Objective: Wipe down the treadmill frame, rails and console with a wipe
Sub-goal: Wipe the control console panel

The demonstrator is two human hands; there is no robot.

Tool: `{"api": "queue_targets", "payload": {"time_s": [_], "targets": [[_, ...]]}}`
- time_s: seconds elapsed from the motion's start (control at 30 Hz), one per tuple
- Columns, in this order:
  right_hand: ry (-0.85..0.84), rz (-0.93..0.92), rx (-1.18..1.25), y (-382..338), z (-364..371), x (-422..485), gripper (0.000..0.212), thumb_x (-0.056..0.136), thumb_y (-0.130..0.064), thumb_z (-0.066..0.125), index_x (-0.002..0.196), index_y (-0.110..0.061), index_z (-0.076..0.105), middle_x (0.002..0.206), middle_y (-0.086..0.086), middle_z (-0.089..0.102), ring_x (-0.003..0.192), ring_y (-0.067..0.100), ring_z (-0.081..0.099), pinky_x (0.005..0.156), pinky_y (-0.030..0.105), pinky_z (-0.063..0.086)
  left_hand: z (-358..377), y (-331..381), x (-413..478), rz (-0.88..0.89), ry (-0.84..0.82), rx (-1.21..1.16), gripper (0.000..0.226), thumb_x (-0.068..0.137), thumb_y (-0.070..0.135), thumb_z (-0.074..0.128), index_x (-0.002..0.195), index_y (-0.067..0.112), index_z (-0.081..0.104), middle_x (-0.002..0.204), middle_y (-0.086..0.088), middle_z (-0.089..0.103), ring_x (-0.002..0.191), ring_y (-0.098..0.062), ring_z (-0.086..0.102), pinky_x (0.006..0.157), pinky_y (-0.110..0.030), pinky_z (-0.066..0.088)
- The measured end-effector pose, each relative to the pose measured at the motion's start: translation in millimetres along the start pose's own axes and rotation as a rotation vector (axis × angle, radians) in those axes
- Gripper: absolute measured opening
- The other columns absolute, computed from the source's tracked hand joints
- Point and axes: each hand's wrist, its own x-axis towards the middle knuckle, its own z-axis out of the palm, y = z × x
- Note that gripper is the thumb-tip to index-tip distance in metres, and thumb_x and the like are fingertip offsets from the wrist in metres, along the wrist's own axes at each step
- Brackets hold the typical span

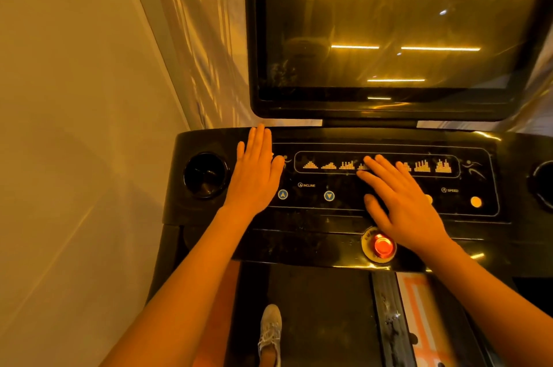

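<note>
The treadmill's black glossy console [326, 217] spans the middle of the view, with lit program icons, incline arrows and a speed button. My left hand [254, 172] lies flat on its left part, fingers straight and together, next to the cup holder. My right hand [401, 199] rests flat on the centre of the control panel, fingers spread over the icons. No wipe shows in either hand. A large dark screen [389, 31] stands above the console and reflects ceiling lights.
A round cup holder [206, 175] sits at the console's left end, another at the right edge [543, 184]. A red stop button [381, 245] glows below my right wrist. Below lie the treadmill belt [323, 315] and a foot in a shoe [269, 333]. A wall [74, 127] stands close on the left.
</note>
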Motion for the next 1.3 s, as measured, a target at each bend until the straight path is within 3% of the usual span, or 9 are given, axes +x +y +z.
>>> {"api": "queue_targets", "payload": {"time_s": [0.2, 0.5, 0.73, 0.83, 0.93, 1.1, 1.3], "targets": [[0.015, 0.008, -0.015, 0.0, 2.7, -0.8, 0.052, 0.104, -0.039, 0.040, 0.151, -0.019, 0.047, 0.165, 0.002, 0.032, 0.156, 0.020, 0.019, 0.126, 0.046, 0.013, 7.5, -15.5, -21.8, 0.030, 0.098, 0.004, 0.059, 0.110, 0.035, 0.020, 0.162, 0.022, -0.003, 0.169, 0.005, -0.008, 0.154, -0.008, -0.016, 0.123, -0.033, -0.011], [0.031, 0.001, -0.017, 1.7, 3.9, -1.9, 0.051, 0.104, -0.038, 0.041, 0.151, -0.020, 0.047, 0.164, 0.002, 0.033, 0.156, 0.020, 0.020, 0.127, 0.046, 0.014, 6.7, 10.8, 19.4, -0.009, 0.081, 0.041, 0.054, 0.111, 0.028, 0.024, 0.161, 0.010, 0.013, 0.169, -0.010, 0.010, 0.157, -0.022, 0.003, 0.125, -0.042, 0.001], [0.041, -0.006, -0.011, 2.9, 4.7, -1.3, 0.051, 0.104, -0.038, 0.041, 0.151, -0.021, 0.047, 0.164, 0.001, 0.033, 0.156, 0.020, 0.020, 0.126, 0.048, 0.017, 12.5, 21.0, -18.4, 0.008, 0.063, 0.024, 0.059, 0.109, 0.029, 0.024, 0.162, 0.018, -0.002, 0.169, 0.000, -0.005, 0.155, -0.017, -0.006, 0.124, -0.039, 0.002], [0.046, -0.002, -0.014, 3.2, 4.6, -1.2, 0.051, 0.104, -0.038, 0.040, 0.151, -0.021, 0.047, 0.164, 0.001, 0.033, 0.156, 0.019, 0.020, 0.126, 0.047, 0.016, 13.9, 22.4, -2.3, -0.022, 0.074, 0.099, 0.064, 0.109, 0.021, 0.036, 0.162, 0.015, 0.002, 0.170, -0.005, -0.001, 0.156, -0.022, -0.003, 0.126, -0.045, 0.007], [0.044, -0.004, -0.014, 2.9, 4.8, -1.4, 0.051, 0.104, -0.039, 0.040, 0.151, -0.020, 0.048, 0.164, 0.001, 0.033, 0.156, 0.019, 0.020, 0.126, 0.047, 0.016, 12.3, 31.6, 13.7, -0.085, 0.091, 0.069, 0.058, 0.110, 0.019, 0.033, 0.162, 0.015, 0.007, 0.170, -0.007, 0.005, 0.156, -0.024, 0.000, 0.126, -0.047, 0.008], [0.043, 0.002, -0.019, 2.0, 4.6, -1.5, 0.052, 0.104, -0.040, 0.040, 0.151, -0.020, 0.047, 0.164, 0.001, 0.033, 0.156, 0.019, 0.019, 0.126, 0.048, 0.017, 20.2, 34.3, -36.5, -0.012, 0.114, 0.005, 0.063, 0.109, 0.018, 0.035, 0.158, 0.027, -0.003, 0.169, 0.002, -0.001, 0.154, -0.017, -0.007, 0.123, -0.040, 0.002], [0.065, -0.016, -0.004, 2.9, 5.0, -2.1, 0.051, 0.104, -0.038, 0.040, 0.150, -0.019, 0.049, 0.163, 0.002, 0.035, 0.155, 0.021, 0.022, 0.125, 0.047, 0.017, 17.6, 32.2, 5.7, -0.083, 0.107, 0.056, 0.059, 0.109, 0.020, 0.036, 0.162, 0.024, 0.011, 0.170, -0.001, 0.008, 0.156, -0.022, 0.000, 0.123, -0.050, 0.003]]}}
